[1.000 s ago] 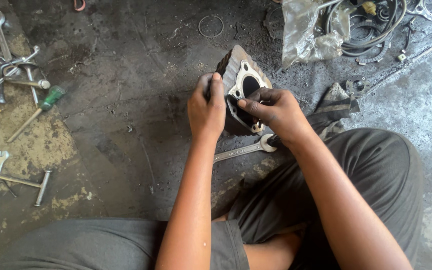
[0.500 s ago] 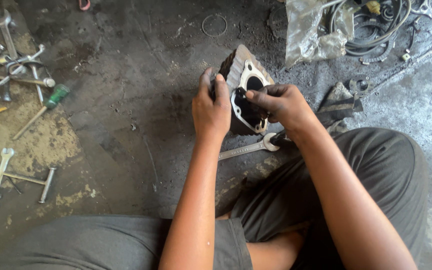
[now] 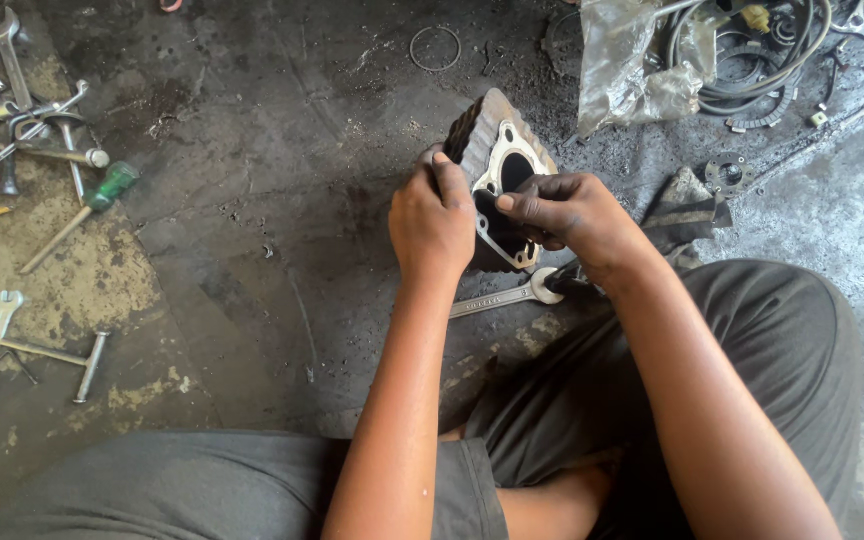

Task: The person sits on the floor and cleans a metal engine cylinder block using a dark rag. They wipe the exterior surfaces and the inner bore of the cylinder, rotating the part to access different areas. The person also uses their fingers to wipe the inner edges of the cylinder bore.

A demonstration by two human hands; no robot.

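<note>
A finned metal engine cylinder block (image 3: 497, 150) is held upright above the dark, oily floor. Its pale flat face with a round bore is turned toward me. My left hand (image 3: 432, 220) grips the block's left side, thumb on the face. My right hand (image 3: 562, 210) pinches a small dark piece against the face, just below the bore. A silver ring spanner (image 3: 500, 298) lies on the floor under both hands, next to my grey trouser leg (image 3: 752, 340).
Spanners and a T-handle wrench (image 3: 47, 352) lie at the left, with a green-handled screwdriver (image 3: 87, 205) and more tools above. A crumpled plastic bag (image 3: 632, 65), cables, a round flange (image 3: 727, 172) and a dark rag (image 3: 682, 205) sit at the upper right. A thin ring (image 3: 435, 48) lies farther off.
My right hand has shifted from the block's lower face toward the bore. The block stays tilted in my left hand.
</note>
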